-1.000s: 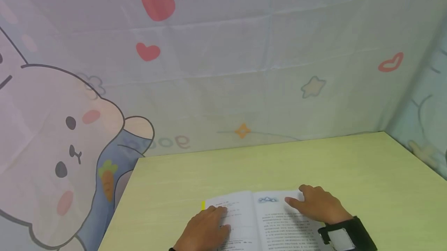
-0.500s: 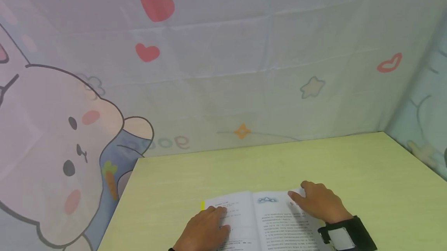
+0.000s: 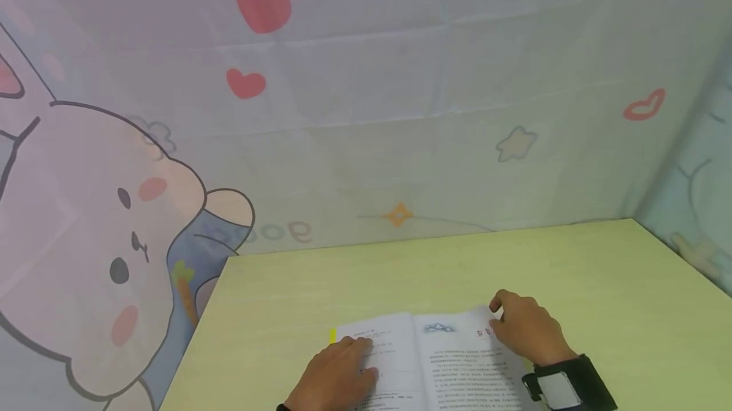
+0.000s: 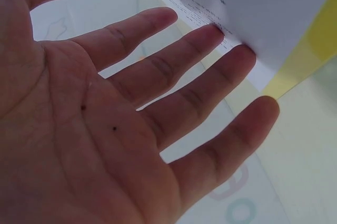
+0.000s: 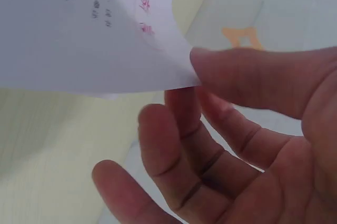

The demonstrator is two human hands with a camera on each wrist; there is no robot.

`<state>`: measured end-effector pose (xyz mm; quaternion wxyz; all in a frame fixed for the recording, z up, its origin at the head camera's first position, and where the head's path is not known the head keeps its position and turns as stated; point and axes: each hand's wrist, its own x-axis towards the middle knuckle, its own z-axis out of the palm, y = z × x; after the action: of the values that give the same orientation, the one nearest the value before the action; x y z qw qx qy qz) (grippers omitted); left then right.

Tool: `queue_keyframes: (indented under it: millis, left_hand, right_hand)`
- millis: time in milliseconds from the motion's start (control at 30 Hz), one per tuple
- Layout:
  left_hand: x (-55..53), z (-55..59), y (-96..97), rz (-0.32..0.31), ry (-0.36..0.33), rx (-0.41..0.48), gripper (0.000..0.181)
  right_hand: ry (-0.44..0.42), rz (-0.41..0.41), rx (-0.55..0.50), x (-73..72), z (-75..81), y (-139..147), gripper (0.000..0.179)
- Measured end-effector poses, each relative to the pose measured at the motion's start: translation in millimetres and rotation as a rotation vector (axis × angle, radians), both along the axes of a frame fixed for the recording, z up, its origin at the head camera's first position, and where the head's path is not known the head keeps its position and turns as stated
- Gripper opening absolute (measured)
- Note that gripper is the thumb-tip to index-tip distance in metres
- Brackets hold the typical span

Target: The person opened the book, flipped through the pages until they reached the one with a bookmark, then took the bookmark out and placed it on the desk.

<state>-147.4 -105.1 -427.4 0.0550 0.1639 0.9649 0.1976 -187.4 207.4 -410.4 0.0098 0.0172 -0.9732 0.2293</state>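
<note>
In the head view, lower centre, the left hand rests on the open book. Left wrist: spread fingers, gripping nothing. Right wrist: the right hand pinches a page, upper left; I'd guess a page-turn, wanting a gentle leftward sweep.

Beyond the left hand and right hand, the table leaves room to pass up to the backdrop, a barrier; between them, the book obstructs.
</note>
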Motion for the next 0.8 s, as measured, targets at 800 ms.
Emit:
queue_keyframes:
  millis: [800]
  left_hand:
    - [-0.7,-0.8,0.7,0.002,0.007,-0.009,0.041]
  right_hand:
    - [0.061,-0.057,-0.011,2.0,5.0,2.2,0.01]
